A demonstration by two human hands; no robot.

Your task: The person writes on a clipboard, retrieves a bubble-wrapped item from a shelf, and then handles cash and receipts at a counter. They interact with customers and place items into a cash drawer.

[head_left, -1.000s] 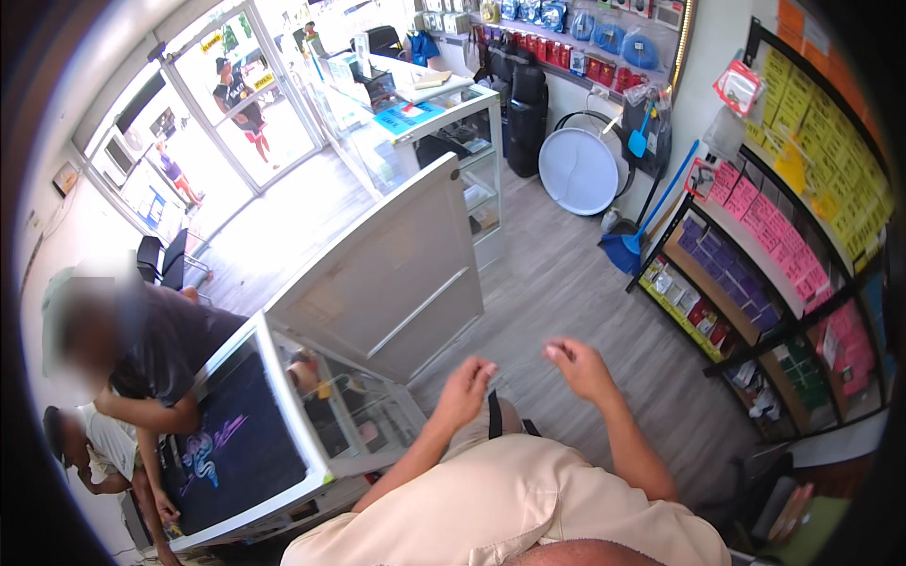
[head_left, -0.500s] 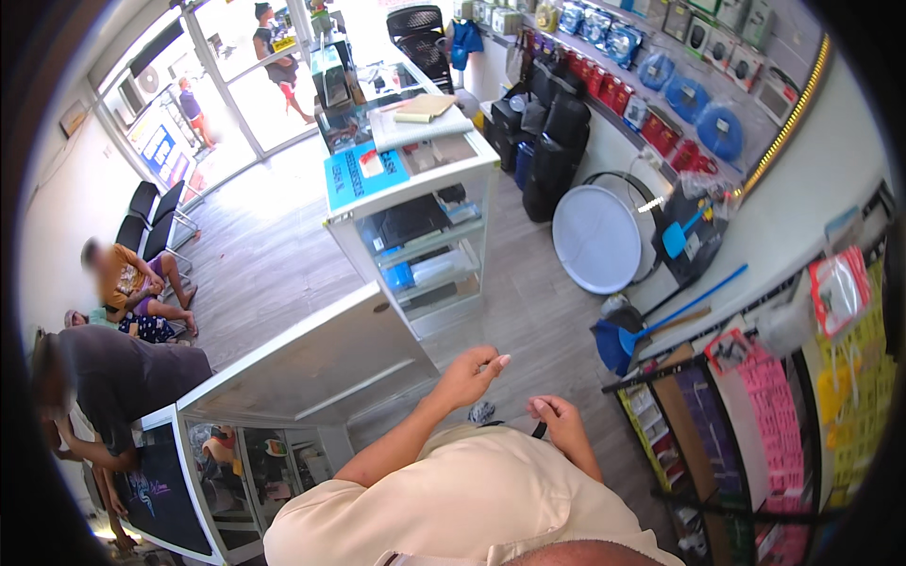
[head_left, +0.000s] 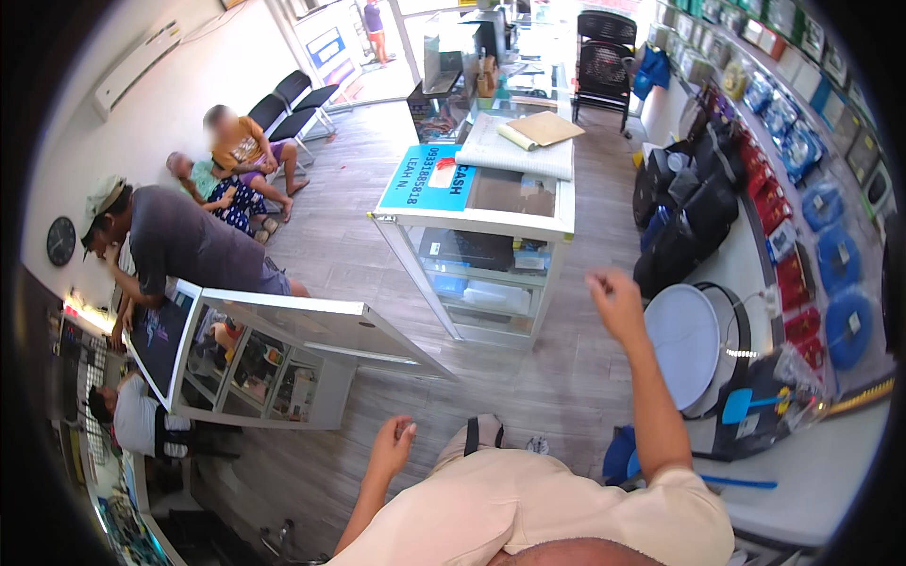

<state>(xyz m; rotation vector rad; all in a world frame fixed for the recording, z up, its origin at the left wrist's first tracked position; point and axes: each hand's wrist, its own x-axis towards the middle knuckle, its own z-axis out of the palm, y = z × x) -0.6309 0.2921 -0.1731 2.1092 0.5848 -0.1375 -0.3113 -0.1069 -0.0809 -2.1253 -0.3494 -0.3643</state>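
Note:
Low at centre is my left hand (head_left: 392, 445), its fingers loosely curled with nothing seen in them. My right hand (head_left: 618, 304) reaches forward over the floor, a little blurred, its fingers bent in and no object showing. It is nearest to a glass display case (head_left: 559, 224) but apart from it. On that case lie a blue sign (head_left: 422, 179), white papers (head_left: 479, 149) and a brown folder (head_left: 545, 130). A white round disc-shaped panel (head_left: 681, 344) leans to the right of my right forearm.
A low case's raised white panel (head_left: 368, 316) juts in from the left, beside a person in dark grey (head_left: 193, 236). Two people sit near black chairs (head_left: 293, 99). Black bags (head_left: 694, 226), a blue dustpan (head_left: 741, 406) and hanging packets (head_left: 840, 255) line the right wall.
My view has turned left, so the display case sits farther right. My right hand has swung forward and outward, while my left hand has dropped back toward my body.

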